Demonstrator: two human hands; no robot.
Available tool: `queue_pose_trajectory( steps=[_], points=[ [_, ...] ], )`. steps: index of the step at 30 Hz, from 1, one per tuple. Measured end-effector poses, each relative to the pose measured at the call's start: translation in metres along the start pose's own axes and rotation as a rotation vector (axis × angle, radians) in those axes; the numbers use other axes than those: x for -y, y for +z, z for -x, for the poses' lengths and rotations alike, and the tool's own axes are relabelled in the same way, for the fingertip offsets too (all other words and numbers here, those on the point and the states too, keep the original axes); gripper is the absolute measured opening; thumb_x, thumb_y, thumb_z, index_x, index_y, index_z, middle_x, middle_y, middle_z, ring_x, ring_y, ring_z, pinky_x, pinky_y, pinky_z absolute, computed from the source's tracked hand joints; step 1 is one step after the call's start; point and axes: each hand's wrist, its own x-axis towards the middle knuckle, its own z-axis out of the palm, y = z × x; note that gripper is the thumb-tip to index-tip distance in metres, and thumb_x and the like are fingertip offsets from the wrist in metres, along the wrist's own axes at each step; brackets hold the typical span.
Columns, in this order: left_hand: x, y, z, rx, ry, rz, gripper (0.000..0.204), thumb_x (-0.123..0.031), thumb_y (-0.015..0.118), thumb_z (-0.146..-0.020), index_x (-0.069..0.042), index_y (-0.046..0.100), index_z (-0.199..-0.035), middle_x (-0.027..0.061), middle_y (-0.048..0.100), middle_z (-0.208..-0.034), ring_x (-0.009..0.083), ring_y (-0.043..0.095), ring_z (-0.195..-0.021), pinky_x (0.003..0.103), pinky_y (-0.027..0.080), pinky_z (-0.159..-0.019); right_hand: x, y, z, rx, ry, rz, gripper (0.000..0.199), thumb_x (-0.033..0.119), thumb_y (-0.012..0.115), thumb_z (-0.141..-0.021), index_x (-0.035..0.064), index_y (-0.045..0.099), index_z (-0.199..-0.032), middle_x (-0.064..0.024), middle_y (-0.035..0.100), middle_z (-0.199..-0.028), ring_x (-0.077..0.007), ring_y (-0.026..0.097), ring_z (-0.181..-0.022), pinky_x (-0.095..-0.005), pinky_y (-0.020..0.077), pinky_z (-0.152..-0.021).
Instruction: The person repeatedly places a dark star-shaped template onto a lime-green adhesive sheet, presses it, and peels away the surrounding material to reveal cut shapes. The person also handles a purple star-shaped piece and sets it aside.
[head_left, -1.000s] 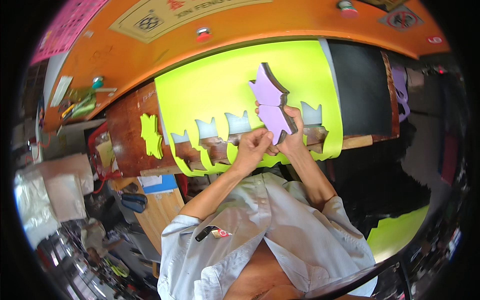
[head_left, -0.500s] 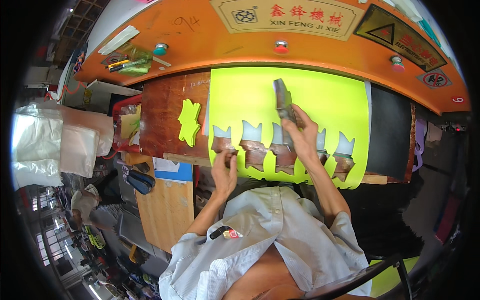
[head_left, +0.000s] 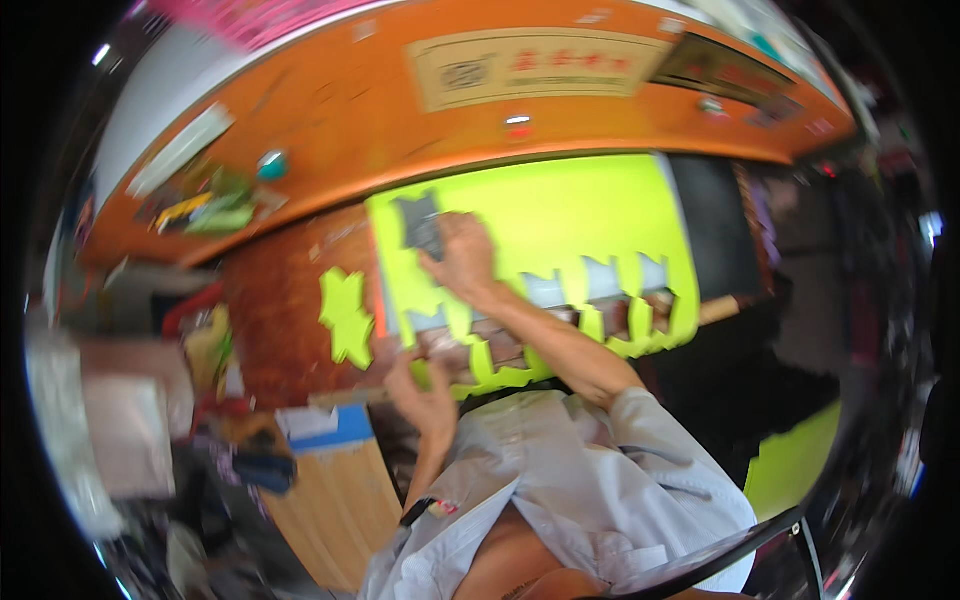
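Note:
In my right hand (head_left: pixel 462 258) is a dark metal cutting die (head_left: pixel 418 222) with a jagged, notched outline, placed over the upper left corner of a bright yellow-green sheet (head_left: pixel 560 210); motion blur hides whether it lies flat. Along its near side the sheet has a row of notched cut-outs, with grey and brown showing through. My left hand (head_left: pixel 425 395) is at the sheet's near left corner, thumb and fingers curled about its edge, though blurred. Left of the sheet lies a small stack of cut yellow-green pieces (head_left: pixel 346 315) of the same notched shape.
An orange machine beam (head_left: pixel 340 100) with coloured buttons spans the far side. Under the sheet is a reddish-brown board (head_left: pixel 270 265), with a black surface (head_left: pixel 710 225) at its right. A wooden table (head_left: pixel 335 500) stands near left; plastic bags (head_left: pixel 130 430) hang farther left.
My right hand has carried the cutting die from above the sheet's middle to its upper left corner. My left hand stays by the near left edge. The whole view has shifted and turned.

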Motion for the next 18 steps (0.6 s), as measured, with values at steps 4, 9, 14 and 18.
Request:
queue_pose_trajectory(
  steps=[4,9,14,18],
  points=[
    [0.037,0.008,-0.012,0.228,-0.64,0.565,0.027,-0.021,0.066,-0.105,0.004,0.062,-0.115,0.006,0.069,-0.088,0.0127,0.062,-0.073,0.028,0.05,-0.067,-0.044,-0.044,0.011,0.009,0.058,-0.021,0.05,0.025,0.079,-0.082,-0.0044,0.065,-0.12,-0.0246,0.065,-0.124,-0.0408,0.061,-0.115,-0.0495,0.0503,-0.1],
    [0.055,0.028,-0.051,0.323,-0.497,0.697,0.024,-0.022,0.061,-0.108,0.001,0.061,-0.1,0.0061,0.068,-0.077,0.0098,0.061,-0.063,0.024,0.048,-0.057,-0.169,-0.212,0.052,-0.234,0.334,0.487,0.047,0.021,0.079,-0.082,-0.0057,0.063,-0.117,-0.026,0.065,-0.112,-0.0433,0.061,-0.104,-0.0516,0.0491,-0.094],
    [0.055,0.033,-0.097,0.435,-0.435,0.524,0.026,-0.021,0.06,-0.108,-0.001,0.059,-0.092,0.0047,0.065,-0.068,0.0083,0.057,-0.054,0.025,0.044,-0.049,-0.221,-0.292,0.135,-0.092,0.799,0.564,0.054,0.05,0.071,-0.092,-0.004,0.065,-0.095,-0.0258,0.07,-0.092,-0.0448,0.069,-0.092,-0.0523,0.0524,-0.079],
    [0.055,0.034,-0.11,0.435,-0.335,0.428,0.03,-0.023,0.059,-0.108,-0.002,0.058,-0.086,0.0027,0.062,-0.064,0.0068,0.051,-0.052,0.025,0.038,-0.048,-0.212,-0.305,0.164,-0.042,0.888,0.447,0.062,0.06,0.071,-0.09,-0.0015,0.067,-0.086,-0.0217,0.068,-0.072,-0.0433,0.07,-0.076,-0.0515,0.053,-0.071]
  ],
)
